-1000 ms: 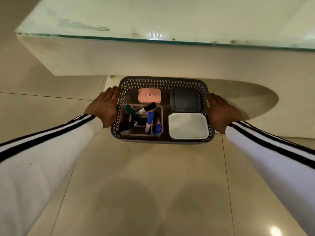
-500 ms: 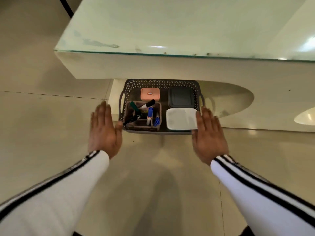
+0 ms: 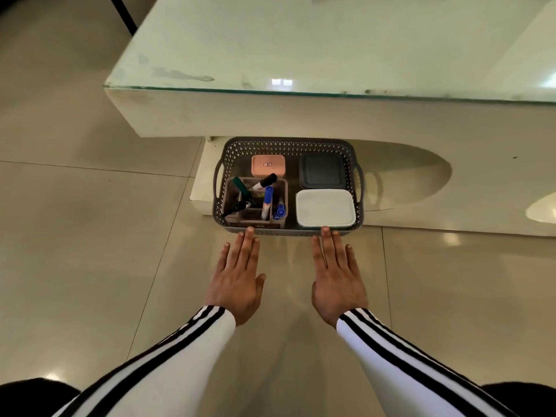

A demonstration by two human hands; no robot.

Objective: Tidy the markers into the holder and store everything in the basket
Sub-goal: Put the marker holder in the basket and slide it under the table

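Observation:
A grey perforated basket [image 3: 288, 143] stands on the tiled floor, partly under the table's overhang. Inside it, at front left, a brown divided holder [image 3: 251, 213] carries several markers [image 3: 267, 201] with blue, green and black caps. A pink box [image 3: 267, 165], a dark grey lidded box [image 3: 322, 175] and a white lidded box [image 3: 325, 207] fill the other spots. My left hand [image 3: 237, 278] and my right hand [image 3: 337, 278] lie flat with fingers apart, holding nothing. Their fingertips reach the basket's front edge.
A low cream table with a glass top [image 3: 331, 46] overhangs the basket's far side. Its base [image 3: 201, 188] sits just left of the basket. Glossy beige floor tiles [image 3: 90, 251] spread to the left and toward me. My knees show at the bottom corners.
My hands have let go of the basket's sides and drawn back to its front edge, now flat and open. The view has pulled up and away from the basket.

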